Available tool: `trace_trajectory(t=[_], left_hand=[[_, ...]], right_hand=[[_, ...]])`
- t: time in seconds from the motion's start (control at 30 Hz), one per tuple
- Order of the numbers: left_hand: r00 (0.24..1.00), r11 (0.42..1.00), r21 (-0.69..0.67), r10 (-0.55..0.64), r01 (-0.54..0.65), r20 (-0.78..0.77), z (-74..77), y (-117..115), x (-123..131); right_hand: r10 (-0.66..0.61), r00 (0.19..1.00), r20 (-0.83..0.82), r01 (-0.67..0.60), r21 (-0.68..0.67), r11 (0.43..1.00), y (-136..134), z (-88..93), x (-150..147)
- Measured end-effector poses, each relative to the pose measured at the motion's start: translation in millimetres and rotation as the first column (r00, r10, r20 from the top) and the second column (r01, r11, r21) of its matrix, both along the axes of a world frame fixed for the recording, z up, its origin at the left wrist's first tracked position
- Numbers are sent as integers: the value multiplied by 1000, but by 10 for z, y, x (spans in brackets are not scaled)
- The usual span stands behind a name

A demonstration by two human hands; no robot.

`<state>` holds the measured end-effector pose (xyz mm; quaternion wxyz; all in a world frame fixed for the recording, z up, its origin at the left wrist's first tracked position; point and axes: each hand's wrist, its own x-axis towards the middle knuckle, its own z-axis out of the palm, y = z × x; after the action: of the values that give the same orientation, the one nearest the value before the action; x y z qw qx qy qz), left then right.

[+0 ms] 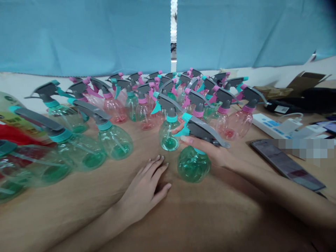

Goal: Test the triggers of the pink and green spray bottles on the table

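My right hand (210,148) is wrapped round the neck of a green spray bottle (193,166) with a grey and teal trigger head. The bottle is upright, low over or on the table; which of the two I cannot tell. My left hand (147,187) lies on the wooden table (162,224), fingers spread, holding nothing. Just behind the held bottle stands another green spray bottle (168,134). To the left of my left hand are more green bottles, among them one (115,141) with a teal collar.
Several pink and green spray bottles (145,113) crowd the table's back. At the right lie a phone (287,164), a white power strip (273,126) with plugs and an open cardboard box (304,84). A red and green package (21,133) is at the far left. Blue cloth (78,38) hangs behind.
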<state>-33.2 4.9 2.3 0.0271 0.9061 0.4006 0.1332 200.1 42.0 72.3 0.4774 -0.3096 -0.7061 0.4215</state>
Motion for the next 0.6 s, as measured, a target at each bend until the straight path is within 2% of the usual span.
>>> trace_trajectory(t=[0.6], left_hand=[[1000,1000,-7,4,-4,2,7,-2,5]], right_hand=[[-16,1000,-9,16,-15,1000,26,-68,-10]])
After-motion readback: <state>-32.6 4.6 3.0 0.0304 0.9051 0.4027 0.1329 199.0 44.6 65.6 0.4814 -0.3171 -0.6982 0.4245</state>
